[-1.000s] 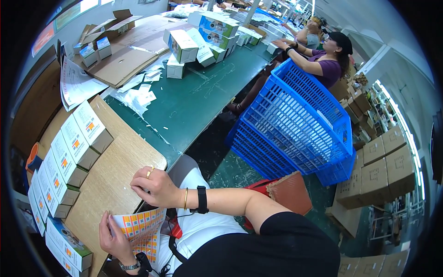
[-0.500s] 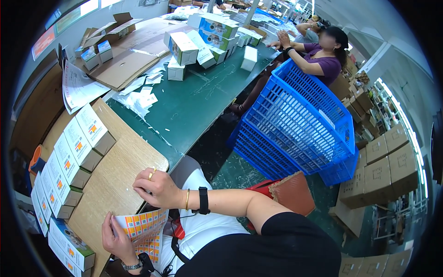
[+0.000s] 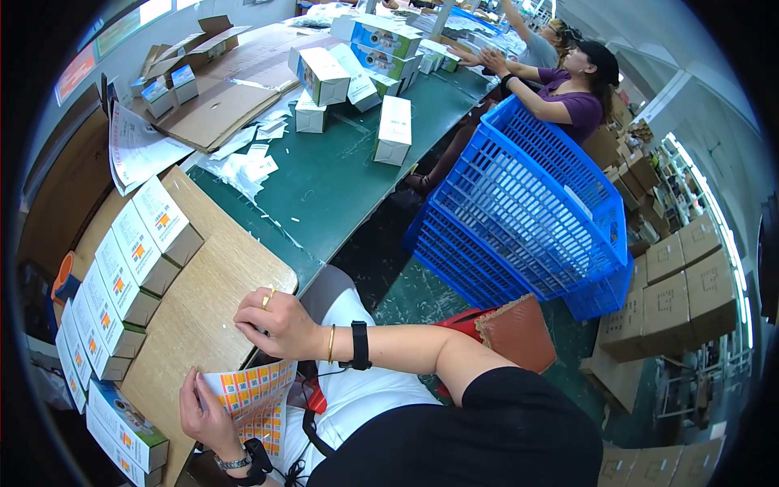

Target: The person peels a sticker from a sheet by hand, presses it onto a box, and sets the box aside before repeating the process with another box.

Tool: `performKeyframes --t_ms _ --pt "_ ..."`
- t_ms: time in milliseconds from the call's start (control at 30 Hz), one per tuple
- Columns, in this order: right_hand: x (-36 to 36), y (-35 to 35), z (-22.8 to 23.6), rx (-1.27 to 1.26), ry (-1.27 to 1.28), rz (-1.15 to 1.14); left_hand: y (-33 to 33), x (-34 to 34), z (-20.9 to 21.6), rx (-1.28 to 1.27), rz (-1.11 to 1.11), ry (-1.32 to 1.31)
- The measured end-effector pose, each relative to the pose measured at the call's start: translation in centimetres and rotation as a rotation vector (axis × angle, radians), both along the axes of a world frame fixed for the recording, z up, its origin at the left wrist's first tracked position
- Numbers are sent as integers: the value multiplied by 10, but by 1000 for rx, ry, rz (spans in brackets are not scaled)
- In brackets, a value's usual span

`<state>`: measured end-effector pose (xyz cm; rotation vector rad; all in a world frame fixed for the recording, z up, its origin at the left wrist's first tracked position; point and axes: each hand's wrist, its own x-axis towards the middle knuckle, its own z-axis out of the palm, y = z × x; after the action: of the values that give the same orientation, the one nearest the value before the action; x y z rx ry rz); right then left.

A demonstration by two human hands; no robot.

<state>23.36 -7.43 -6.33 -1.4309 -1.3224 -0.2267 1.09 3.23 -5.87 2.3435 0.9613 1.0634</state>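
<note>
My left hand pinches the upper left edge of a sheet of orange and yellow stickers between thumb and fingers. The sheet bends down over the wooden table's near edge toward my lap. Just above the sheet, my right hand hovers by the table edge with its fingers curled in; nothing shows in it. A row of white boxes stands along the left of the wooden table, each with an orange sticker on its upper face. Nearest my left hand is a white and green box.
On the green table stand a single white box, stacked picture boxes, flattened cardboard and paper scraps. Blue crates stand right of it. Co-workers, one in a purple top, sit beyond; brown cartons are at right.
The single white box on the green table has come nearer and to the left. A far co-worker's arm has gone up. My hands and the sticker sheet have hardly moved.
</note>
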Motion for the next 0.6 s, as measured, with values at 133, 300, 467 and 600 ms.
performKeyframes --t_ms 133,300,467,600 --pt "-1 0 0 14 14 5 1 -2 -1 12 0 11" --pt "0 0 1 4 28 22 1 0 0 17 2 3" --pt "1 0 0 5 12 24 1 0 -1 13 1 2" --pt "2 -1 3 7 18 34 1 0 -2 23 -1 0"
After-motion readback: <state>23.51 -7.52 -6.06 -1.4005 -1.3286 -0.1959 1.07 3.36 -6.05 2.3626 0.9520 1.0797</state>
